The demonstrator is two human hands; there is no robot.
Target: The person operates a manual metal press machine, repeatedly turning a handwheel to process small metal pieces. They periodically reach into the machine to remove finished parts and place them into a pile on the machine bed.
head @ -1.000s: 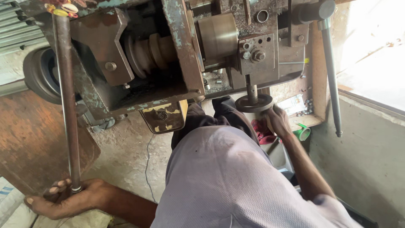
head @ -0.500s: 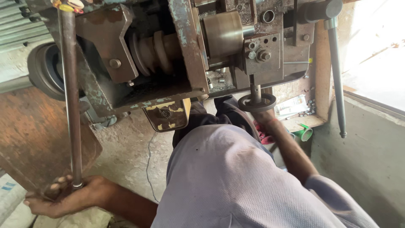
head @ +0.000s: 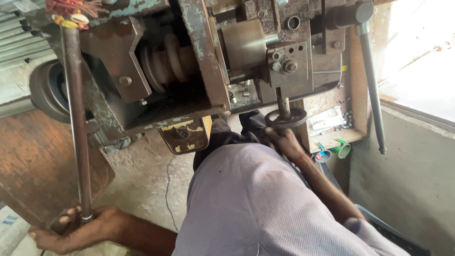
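Lever rod point(head: 76, 123): long dark steel bar at left, running from the top of the machine point(head: 189, 57) down toward the near floor point(head: 142, 185). Stands close to upright, lower end near the edge of a rusty plate point(head: 42, 166).

Left hand point(head: 78, 230): grip closed round the rod's lower end, fingers curled over it, thumb side up.

Right hand point(head: 284, 142): up under the handwheel point(head: 286, 118), fingers on its near rim. Cannot tell whether that grip is fully closed; wheel hides the fingertips.

Handwheel: small dark disc on a short vertical spindle, hanging below the machine's right half, just far of the grey shirt point(head: 246, 204).

Also in view:
- stepped pulley point(head: 166, 61) mid-machine, steel drum point(head: 244, 45) just right of it
- second lever point(head: 372, 95) far right, slanting down, untouched
- wooden shelf point(head: 332, 137) behind the wheel, two green cups point(head: 342, 149) just below it

Step in hand, by the look: working the machine's controls, one hand per control, rod at left and wheel at right. No workpiece visible, so cannot judge progress.

Next move, as a judgement: calls for a firm hold low on the rod and a steady, small turn at the wheel. Keep fingers on the rim, off the spindle. Keep the sleeve clear of the pulley. Long rod means plenty of leverage, so go easy on the pull.
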